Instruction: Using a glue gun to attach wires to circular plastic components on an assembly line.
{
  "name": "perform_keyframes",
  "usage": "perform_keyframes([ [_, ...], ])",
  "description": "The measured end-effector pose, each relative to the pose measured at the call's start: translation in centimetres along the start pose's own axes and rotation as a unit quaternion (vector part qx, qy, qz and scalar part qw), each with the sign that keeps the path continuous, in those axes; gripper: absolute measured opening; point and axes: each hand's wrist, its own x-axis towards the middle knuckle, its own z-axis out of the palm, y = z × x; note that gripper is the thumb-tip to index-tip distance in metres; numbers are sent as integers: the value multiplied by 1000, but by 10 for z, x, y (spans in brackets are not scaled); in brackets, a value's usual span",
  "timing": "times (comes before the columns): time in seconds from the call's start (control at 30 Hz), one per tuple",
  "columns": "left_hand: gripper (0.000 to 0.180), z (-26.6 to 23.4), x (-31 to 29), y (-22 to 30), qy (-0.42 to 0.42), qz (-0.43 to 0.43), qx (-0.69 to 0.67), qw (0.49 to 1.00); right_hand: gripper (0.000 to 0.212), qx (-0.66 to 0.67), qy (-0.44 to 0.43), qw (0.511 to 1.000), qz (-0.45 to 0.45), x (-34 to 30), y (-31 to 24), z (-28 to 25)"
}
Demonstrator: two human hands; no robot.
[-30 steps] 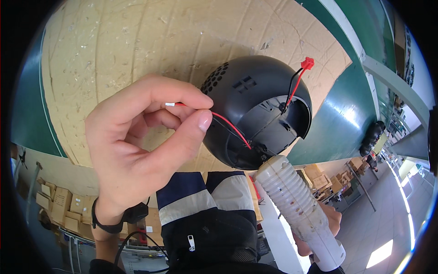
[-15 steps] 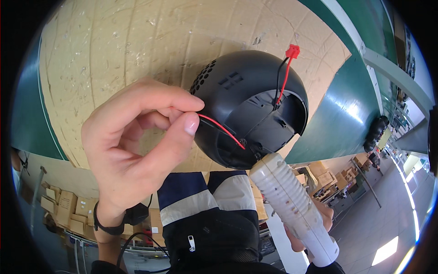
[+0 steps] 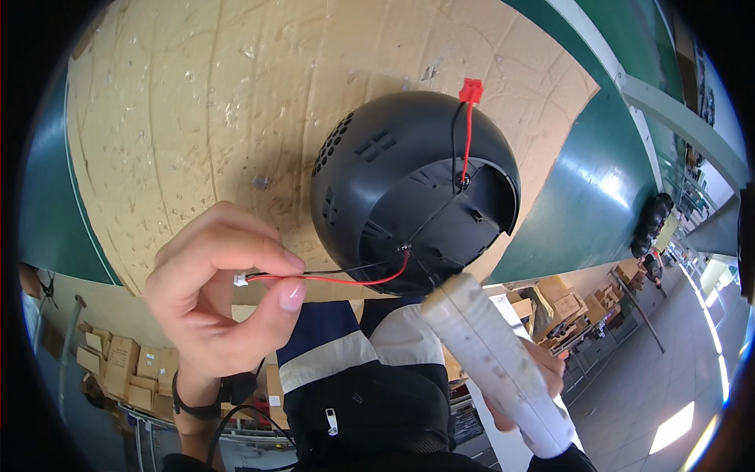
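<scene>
A black dome-shaped housing (image 3: 393,177) with vent slots lies on a cardboard sheet (image 3: 197,110), open side toward me. My left hand (image 3: 216,303) pinches a red-and-black wire pair (image 3: 338,277) near its small white connector (image 3: 241,278); the wires run into the housing's lower rim. A second red-and-black pair rises over the dome to a red connector (image 3: 471,90). My right hand (image 3: 543,377) grips a long white cylindrical tool (image 3: 491,354), whose tip touches the housing's lower edge.
The cardboard covers a green table (image 3: 598,181) with a metal rail (image 3: 676,118) at the right. Below the table edge, stacked cardboard boxes (image 3: 118,366) stand on the floor at left, and more boxes (image 3: 566,307) and benches at right.
The housing has turned and moved right, its red connector now above the dome. My left hand has dropped lower and pulled the wire out to the left, showing the white connector.
</scene>
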Motion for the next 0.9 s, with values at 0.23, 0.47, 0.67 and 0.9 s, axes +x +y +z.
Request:
perform_keyframes([
  [0.23,16,6,9,-9,-14,13,-24,1000,25,-22,22,999,9,-17,10,7],
  [0.47,11,3,14,-3,-24,30,-14,999,35,50,74,993,78,-31,25,22],
  [0.67,41,8,53,-4,-42,-102,-79,991,27,97,80,992,6,-6,14,13],
  [0.9,58,6,84,30,-249,-173,35,952,22,178,81,980,41,-50,35,5],
])
